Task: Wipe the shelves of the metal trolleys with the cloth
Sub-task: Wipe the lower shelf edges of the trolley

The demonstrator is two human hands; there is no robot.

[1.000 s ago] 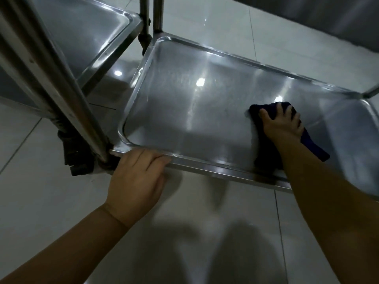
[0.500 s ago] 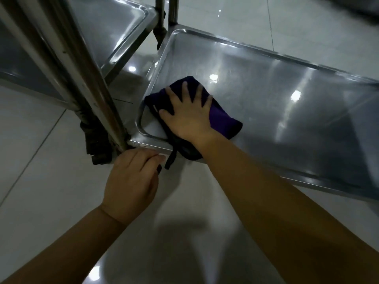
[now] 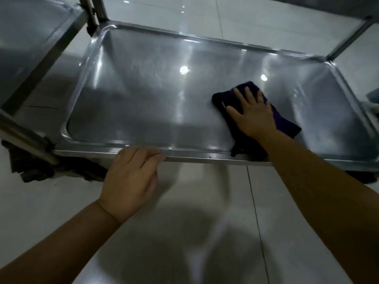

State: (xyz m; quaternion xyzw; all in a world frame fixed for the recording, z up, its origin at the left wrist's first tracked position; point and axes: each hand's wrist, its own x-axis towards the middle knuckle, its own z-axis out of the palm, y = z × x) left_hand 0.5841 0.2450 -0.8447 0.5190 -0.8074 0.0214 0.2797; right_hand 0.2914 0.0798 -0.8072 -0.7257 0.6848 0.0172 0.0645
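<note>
A low steel trolley shelf [image 3: 147,95] with a raised rim lies in front of me. A dark purple cloth [image 3: 286,121] is spread on the shelf's right half, one corner hanging over the near rim. My right hand [image 3: 251,113] presses flat on the cloth with straight, spread fingers. At the near rim, left of centre, my left hand [image 3: 133,177] holds the edge, its fingers curled over the lip.
A second trolley's shelf [image 3: 28,33] stands at the upper left, its upright posts [image 3: 96,9] beside my trolley's corner. A slanted leg [image 3: 22,138] and a dark caster [image 3: 30,171] are at the left. Glossy tiled floor [image 3: 184,232] lies all around.
My right hand has swept the cloth from the shelf's near left corner across to its right half. My left hand now grips the near rim further right, away from the corner.
</note>
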